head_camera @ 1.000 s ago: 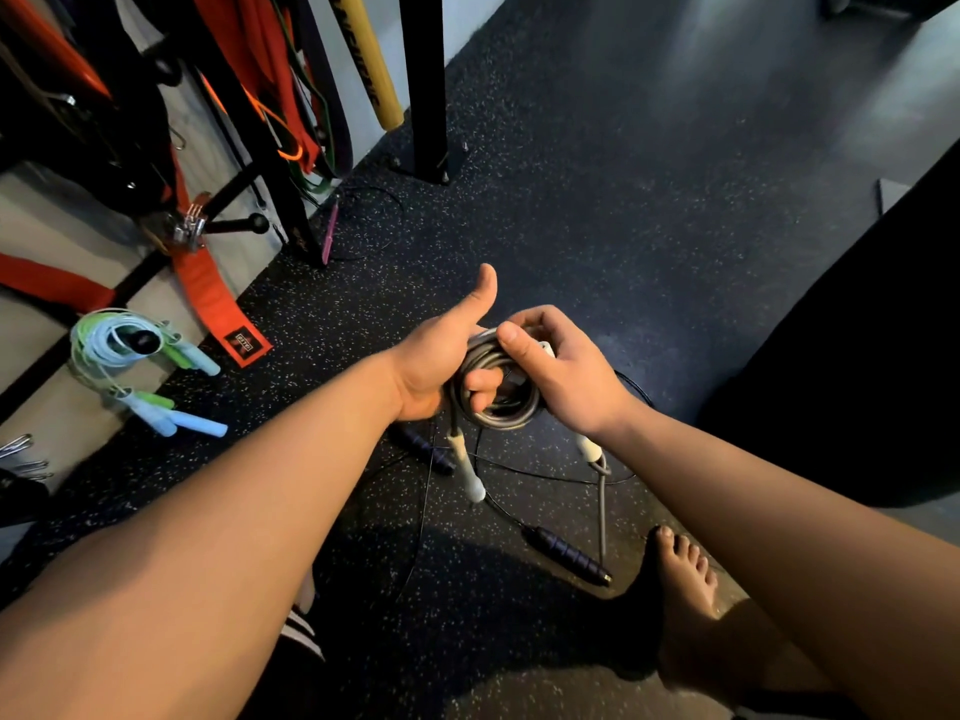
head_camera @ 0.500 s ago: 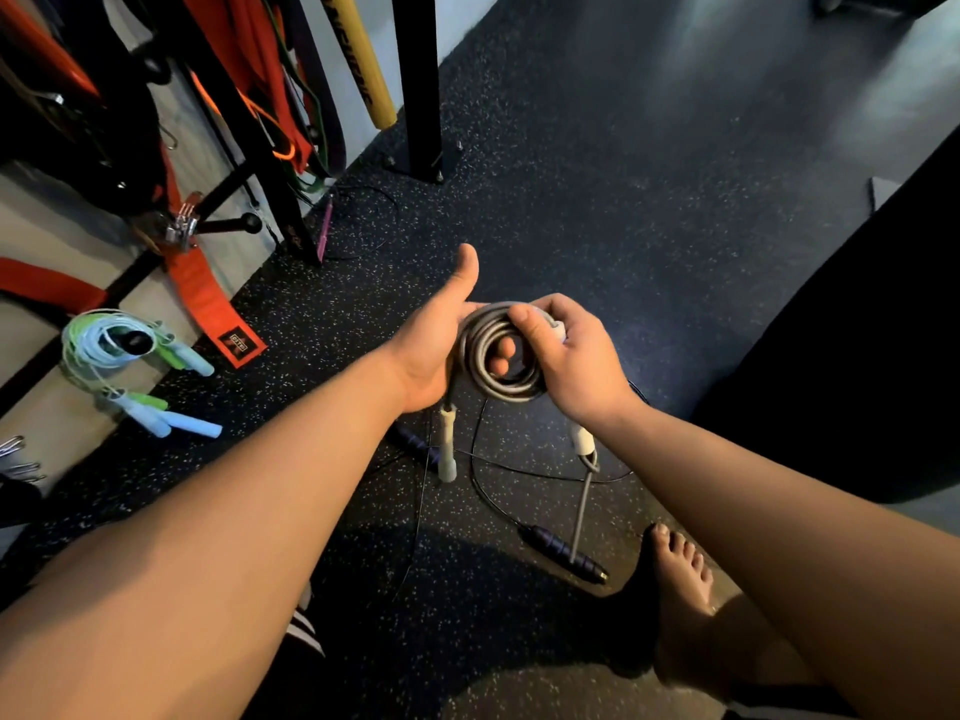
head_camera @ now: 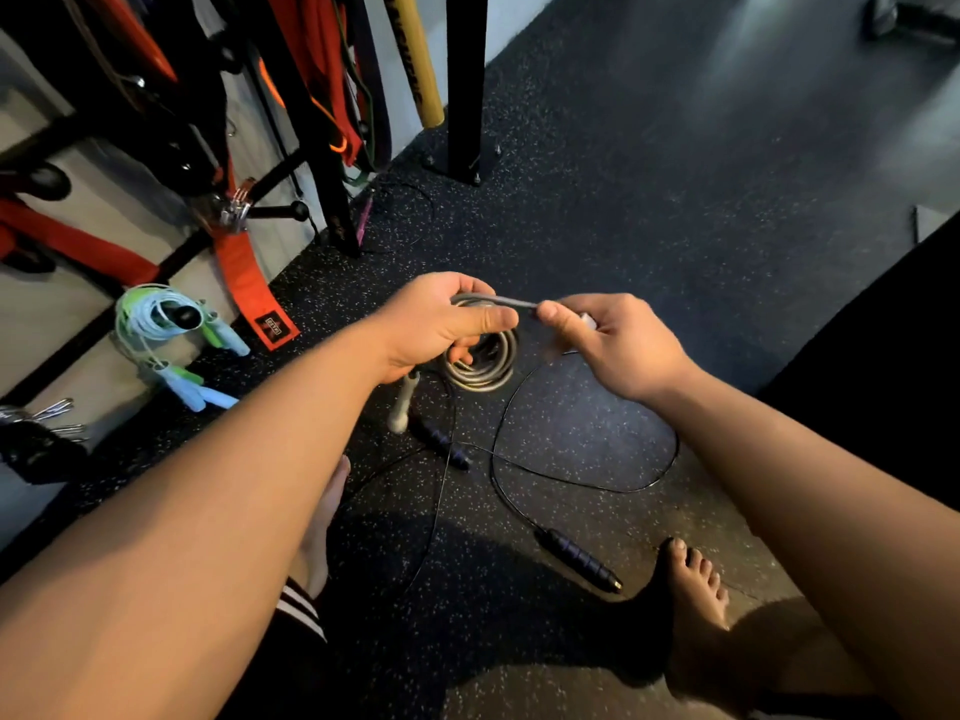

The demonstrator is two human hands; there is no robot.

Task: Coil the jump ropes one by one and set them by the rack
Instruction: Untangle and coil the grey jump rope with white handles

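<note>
**Grip.** At centre frame the left hand grips the top of the grey jump rope, its fingers curled round the bundled loops and its thumb laid across the front. The right hand pinches the rope's free tail, and a white handle shows partly behind its fingers. A short taut stretch of the cord spans the two hands. The second white handle hangs below the left hand; whether it touches the floor cannot be told.

**Step, as judged.** The tail is being bound round the coil to lock it.

**Recommended.**
- Keep the left grip firm so the loops cannot spring open.
- Hold the tail under tension, pass it through the coil's centre and snug each turn against the last.
- Tuck the handle in so it does not dangle.
- Keep the hanging handle clear of the black rope lying uncoiled at lower centre, directly beneath.

**Progress.** The pale blue and green ropes sit coiled at middle left, beside the rack. The black rope remains to be coiled.
</note>
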